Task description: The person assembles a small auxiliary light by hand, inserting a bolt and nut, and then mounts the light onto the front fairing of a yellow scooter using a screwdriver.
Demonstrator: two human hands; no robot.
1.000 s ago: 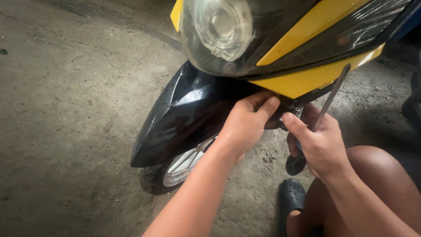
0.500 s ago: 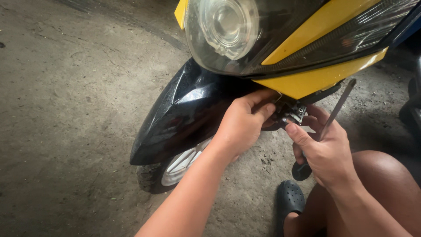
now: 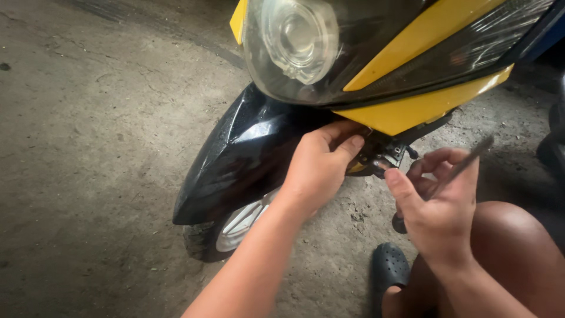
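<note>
A yellow and black scooter (image 3: 388, 65) is filling the space above both hands, its round headlight (image 3: 294, 41) sitting up and to the left of the left hand. The black front fender (image 3: 241, 153) is curving down to the left of that hand, and the front wheel (image 3: 226, 232) is resting on the concrete floor (image 3: 88, 147) below the left forearm. The left hand (image 3: 321, 168) is reaching up under the yellow nose panel (image 3: 412, 109), its fingers curled and pressing against the panel's lower edge, the thumb lying beside a small dark bracket (image 3: 385, 156); whether it is actually pinching anything there cannot be told. The right hand (image 3: 438, 203) is hanging just to the right of the bracket, closed around a slim metal tool (image 3: 465, 165) whose shaft is slanting up and to the right past the fingers, blurred, while the thumb is stretching toward the bracket. A bare knee (image 3: 506, 235) is sitting just right of this hand, and a dark clog (image 3: 388, 271) is lying below it.
</note>
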